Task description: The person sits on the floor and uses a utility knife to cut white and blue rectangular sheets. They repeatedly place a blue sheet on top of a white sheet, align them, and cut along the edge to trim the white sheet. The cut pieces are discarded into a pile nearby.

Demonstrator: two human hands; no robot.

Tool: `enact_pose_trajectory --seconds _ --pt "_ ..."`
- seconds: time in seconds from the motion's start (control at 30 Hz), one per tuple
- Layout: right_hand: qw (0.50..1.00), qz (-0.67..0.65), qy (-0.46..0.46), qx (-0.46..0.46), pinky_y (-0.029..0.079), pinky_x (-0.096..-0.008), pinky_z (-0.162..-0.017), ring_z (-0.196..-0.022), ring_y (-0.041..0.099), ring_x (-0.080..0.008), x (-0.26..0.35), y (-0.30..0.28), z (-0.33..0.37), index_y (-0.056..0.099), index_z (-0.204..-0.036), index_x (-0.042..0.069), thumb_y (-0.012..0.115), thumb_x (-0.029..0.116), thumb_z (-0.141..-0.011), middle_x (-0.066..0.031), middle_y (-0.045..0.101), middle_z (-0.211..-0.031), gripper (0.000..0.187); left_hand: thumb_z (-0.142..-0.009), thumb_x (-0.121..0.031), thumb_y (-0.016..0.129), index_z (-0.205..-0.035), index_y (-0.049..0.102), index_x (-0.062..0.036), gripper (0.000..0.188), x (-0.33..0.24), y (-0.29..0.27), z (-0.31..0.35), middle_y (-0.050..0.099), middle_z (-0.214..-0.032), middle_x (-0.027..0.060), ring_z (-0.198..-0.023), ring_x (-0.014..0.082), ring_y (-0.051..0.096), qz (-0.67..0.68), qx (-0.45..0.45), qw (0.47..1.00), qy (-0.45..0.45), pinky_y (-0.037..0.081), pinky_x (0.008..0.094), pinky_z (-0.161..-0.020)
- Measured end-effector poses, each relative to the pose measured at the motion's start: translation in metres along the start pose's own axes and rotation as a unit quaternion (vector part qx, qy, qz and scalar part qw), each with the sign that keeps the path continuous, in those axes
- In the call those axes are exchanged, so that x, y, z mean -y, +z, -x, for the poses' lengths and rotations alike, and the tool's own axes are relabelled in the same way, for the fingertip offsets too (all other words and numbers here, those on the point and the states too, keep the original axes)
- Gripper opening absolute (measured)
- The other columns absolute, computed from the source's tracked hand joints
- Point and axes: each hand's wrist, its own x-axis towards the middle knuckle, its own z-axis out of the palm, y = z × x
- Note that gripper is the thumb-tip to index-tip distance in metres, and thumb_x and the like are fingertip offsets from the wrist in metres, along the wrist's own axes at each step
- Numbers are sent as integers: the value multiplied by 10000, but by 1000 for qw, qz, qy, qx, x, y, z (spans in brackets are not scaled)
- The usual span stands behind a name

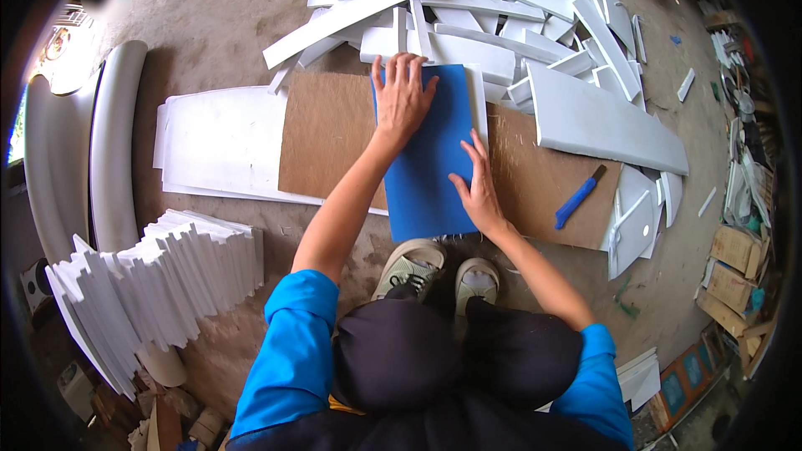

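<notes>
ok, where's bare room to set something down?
Brown board: one patch between the white sheets and the blue sheet; another between the right hand and the knife. Floor: between the white roll and the loose white pieces. Crowded: beyond the blue sheet, where those pieces pile up.

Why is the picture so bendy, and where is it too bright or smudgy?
Head view: the fisheye lens bends edges, so the long white roll probably looks extra curved, and the corners go black; head view, upper left: glare, plus a dark smudgy blur; head view, middle: the flat blue rectangular sheet looks clear.
</notes>
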Motion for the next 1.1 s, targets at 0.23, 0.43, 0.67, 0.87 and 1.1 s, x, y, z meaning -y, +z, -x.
enact_pose_trajectory --seconds 0.23,0.43,0.67,0.87,1.1 --pt "913 234 137 -305 261 -444 -925 -1090 329 -328 -33 -69 48 390 -1173 29 601 150 -788 -178 381 -1126 455 -793 -283 565 -1098 479 -115 359 -24 -34 31 458 -1119 63 -1153 230 374 23 -4 999 -28 118 510 -1028" --pt "812 328 365 -316 299 -478 -874 -1066 341 -374 -79 -84 97 268 -1231 54 655 124 -723 -214 341 -1144 642 -797 -281 568 -1098 476 -116 355 -64 -66 63 462 -1115 68 -1163 235 365 47 48 997 35 130 500 -1026" --pt "869 -6 308 -387 423 -327 -726 -825 519 -209 -112 -128 125 277 -1193 49 589 35 -737 -132 519 -965 553 -823 -281 549 -1097 476 -85 346 -110 -71 82 497 -1068 97 -1095 263 436 103 71 992 15 251 475 -977" --pt "829 -459 250 -199 457 -261 -681 -830 590 -186 22 -115 114 332 -1245 60 442 31 -811 -134 573 -986 448 -892 -314 480 -1097 480 26 397 -149 -54 85 568 -996 121 -830 190 570 572 247 755 -206 448 327 -752" --pt "912 -361 163 -107 435 -225 -690 -778 551 -114 19 -79 71 333 -1202 56 427 34 -845 -138 571 -955 370 -870 -239 540 -910 567 -40 205 -131 -68 69 578 -825 3 -781 71 535 662 281 632 -289 438 232 -724"
